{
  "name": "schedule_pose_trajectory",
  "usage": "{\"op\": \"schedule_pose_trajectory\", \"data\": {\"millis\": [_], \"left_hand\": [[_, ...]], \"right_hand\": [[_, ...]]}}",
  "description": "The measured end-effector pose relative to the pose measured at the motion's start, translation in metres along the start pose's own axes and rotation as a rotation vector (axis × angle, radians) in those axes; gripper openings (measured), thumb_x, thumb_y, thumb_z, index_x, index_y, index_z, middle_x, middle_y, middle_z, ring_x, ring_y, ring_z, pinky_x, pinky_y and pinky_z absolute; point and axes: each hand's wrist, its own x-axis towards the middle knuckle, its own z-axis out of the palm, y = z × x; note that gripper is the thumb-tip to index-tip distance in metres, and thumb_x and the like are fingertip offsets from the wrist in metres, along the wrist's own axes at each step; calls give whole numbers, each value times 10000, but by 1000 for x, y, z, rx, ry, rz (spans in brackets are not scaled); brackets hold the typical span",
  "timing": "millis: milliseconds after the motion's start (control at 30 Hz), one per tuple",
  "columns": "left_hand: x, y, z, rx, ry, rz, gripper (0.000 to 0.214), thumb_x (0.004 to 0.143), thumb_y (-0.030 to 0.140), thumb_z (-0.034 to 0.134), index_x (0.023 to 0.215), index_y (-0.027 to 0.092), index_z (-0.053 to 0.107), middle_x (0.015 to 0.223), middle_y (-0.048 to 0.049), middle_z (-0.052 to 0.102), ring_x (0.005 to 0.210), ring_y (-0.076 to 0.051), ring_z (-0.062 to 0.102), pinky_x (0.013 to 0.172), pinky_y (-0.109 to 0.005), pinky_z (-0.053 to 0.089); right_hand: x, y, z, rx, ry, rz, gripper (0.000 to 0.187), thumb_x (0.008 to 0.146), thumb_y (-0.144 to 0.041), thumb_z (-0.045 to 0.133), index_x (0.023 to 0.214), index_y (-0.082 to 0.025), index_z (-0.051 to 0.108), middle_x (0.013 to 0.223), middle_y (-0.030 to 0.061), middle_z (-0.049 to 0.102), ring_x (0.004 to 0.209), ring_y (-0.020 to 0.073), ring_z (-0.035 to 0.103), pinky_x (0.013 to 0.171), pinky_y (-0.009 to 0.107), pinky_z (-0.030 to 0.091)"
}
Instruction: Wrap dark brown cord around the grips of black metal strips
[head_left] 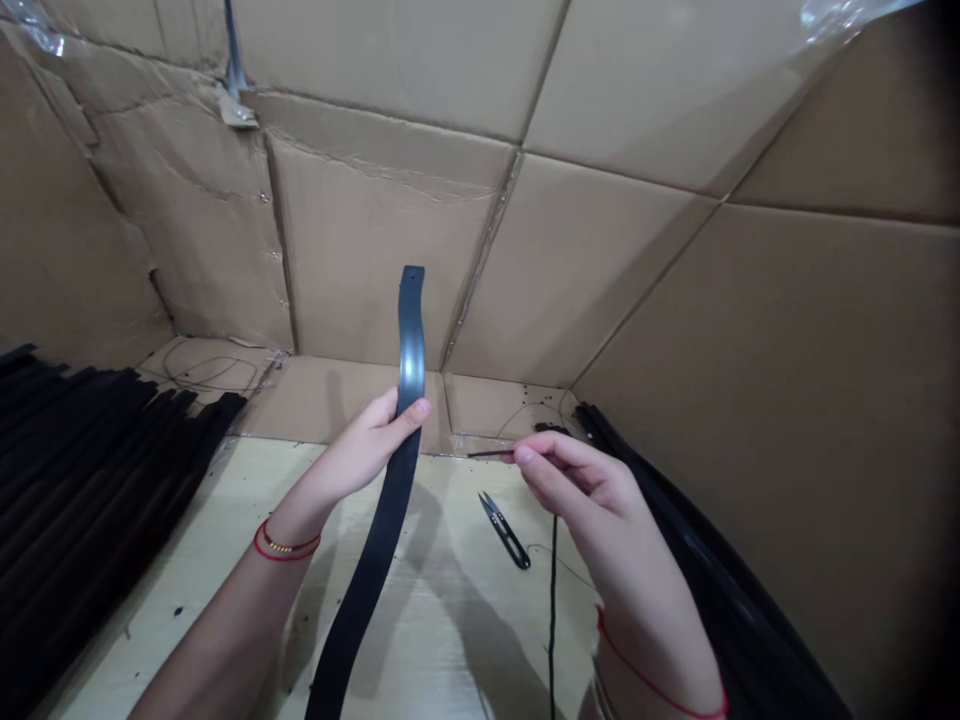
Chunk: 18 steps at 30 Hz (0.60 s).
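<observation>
Landmark: the snips [505, 530], which are lying on the pale table [247, 490] with their points facing away from the wearer.

Left of the snips, the left hand [375, 440] is gripping a black strap [379, 550], thumb pressing across its face and fingers wrapping behind. The strap is running from the near edge of view, left of the snips, up to a squared tip beyond them; the tip is showing one small hole, and a curve below it is catching the light.

Just right of and beyond the snips, the right hand [581, 480] is pinching a thin black piece [489, 454] between thumb and fingertips, its free end pointing left toward the strap. A black cord [553, 610] is extending nearer from below this hand, right of the snips; cannot tell whether it is joining the pinched piece. The two hands are working apart, not touching.

Container: cardboard walls [622, 270] are standing behind and on both sides of the snips, forming an open box. Inside, a stack of black strips [97, 500] is lying far left of the snips; more long black pieces [697, 560] are resting right of them. Loose thread [210, 372] is looping beyond the left stack.
</observation>
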Motion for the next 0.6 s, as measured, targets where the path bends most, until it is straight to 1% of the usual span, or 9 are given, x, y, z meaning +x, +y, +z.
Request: {"op": "schedule_pose_trajectory", "data": {"millis": [133, 200, 333, 400, 467, 533, 600], "left_hand": [[-7, 8, -5, -42, -3, -4, 402, 898, 540, 528, 765, 170, 441, 670, 24, 477, 592, -89, 410, 558, -223, 315], [-11, 12, -7, -79, -13, -9, 411, 905, 548, 513, 771, 164, 454, 675, 18, 494, 600, -89, 423, 564, -220, 321], [-17, 19, -6, -171, -41, -37, 441, 926, 570, 457, 784, 153, 478, 666, 6, 517, 597, -90, 439, 565, -215, 336], [-18, 21, -4, -213, -41, -54, 430, 920, 561, 478, 794, 150, 485, 658, 3, 523, 595, -92, 450, 558, -212, 339], [-17, 21, -2, -253, -20, -69, 415, 909, 550, 510, 801, 150, 487, 650, 3, 521, 581, -91, 448, 542, -208, 337], [-16, 21, -1, -289, 35, -70, 402, 904, 542, 524, 811, 153, 491, 644, 10, 509, 553, -83, 425, 516, -202, 324], [-14, 20, -2, -318, 123, -53, 380, 911, 533, 519, 841, 160, 499, 655, 15, 505, 547, -80, 414, 500, -193, 320]], "right_hand": [[-5, -1, -2, 1, 59, -24, 196, 880, -345, 632, 763, -189, 653, 637, -30, 447, 584, 91, 341, 518, 235, 268], [-6, -1, -4, -1, 74, -37, 206, 887, -356, 632, 762, -193, 650, 632, -33, 428, 588, 94, 339, 520, 241, 268], [-6, 1, -6, -9, 84, -50, 208, 896, -358, 623, 768, -196, 645, 622, -35, 412, 583, 97, 327, 517, 250, 262], [-6, 1, -6, -16, 84, -57, 204, 891, -350, 629, 761, -192, 642, 612, -37, 401, 573, 96, 317, 509, 251, 253], [-7, -1, -5, -13, 89, -63, 208, 886, -342, 632, 749, -185, 635, 609, -36, 397, 566, 94, 311, 501, 250, 244], [-8, -4, -3, 2, 70, -61, 208, 879, -334, 636, 745, -176, 629, 619, -32, 415, 564, 91, 321, 495, 244, 243], [-10, -6, -1, 38, -8, -30, 227, 880, -340, 628, 733, -168, 607, 608, -31, 429, 545, 84, 332, 480, 235, 236]]}}
